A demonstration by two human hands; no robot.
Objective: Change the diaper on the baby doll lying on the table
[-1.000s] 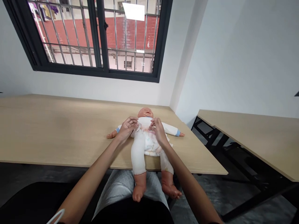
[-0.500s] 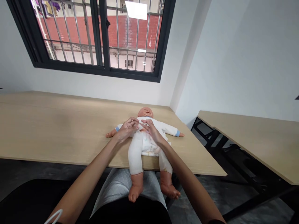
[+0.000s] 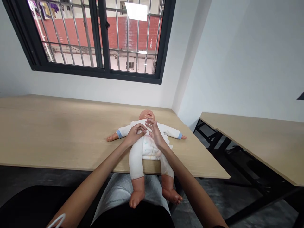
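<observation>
A baby doll (image 3: 148, 148) lies on its back on a pale wooden table (image 3: 52, 133), its legs reaching past the front edge and its bare feet hanging over my lap. It wears a white long-sleeved top (image 3: 163, 130) with blue cuffs and a white nappy (image 3: 149, 150). My left hand (image 3: 135, 133) rests on the chest of the top, its fingers curled. My right hand (image 3: 154, 133) touches the chest just beside it, close under the doll's chin. Whether either hand pinches the cloth is hidden.
A second wooden table (image 3: 256, 142) with black metal legs stands to the right. A barred window (image 3: 95, 38) is set in the wall behind. My grey shorts (image 3: 128, 193) lie below the table edge, with a white cord (image 3: 58, 220) at lower left.
My hands have drawn closer together on the doll's chest, the left moving inward more over the last half second. The doll has not visibly shifted on the table.
</observation>
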